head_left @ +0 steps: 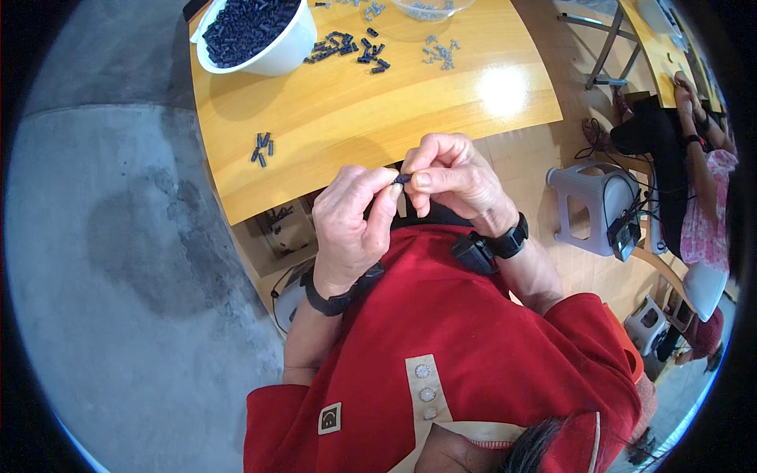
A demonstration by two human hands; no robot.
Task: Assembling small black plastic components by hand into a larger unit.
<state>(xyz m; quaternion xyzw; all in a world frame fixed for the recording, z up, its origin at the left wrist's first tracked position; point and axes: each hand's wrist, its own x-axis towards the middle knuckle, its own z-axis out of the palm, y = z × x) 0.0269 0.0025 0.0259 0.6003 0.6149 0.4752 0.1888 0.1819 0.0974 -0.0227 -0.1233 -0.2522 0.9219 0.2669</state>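
Observation:
Just past the near edge of the wooden table, my left hand [352, 221] and my right hand [459, 180] meet fingertip to fingertip. Between them is a small dark cylindrical plastic piece [402, 179], pinched from both sides and mostly covered by the fingers. A small group of similar dark pieces [262, 150] lies on the table to the left of my hands. Farther back are looser piles of dark pieces [372, 55], and beside them a scatter of small pale grey parts [443, 54].
A white bucket [298, 47] full of dark pieces stands at the table's [378, 110] far left. At the back is a clear bowl [434, 11] of pale parts. An open shelf [296, 254] sits under the table. Right of me are a grey stool [579, 209] and a seated person [706, 189].

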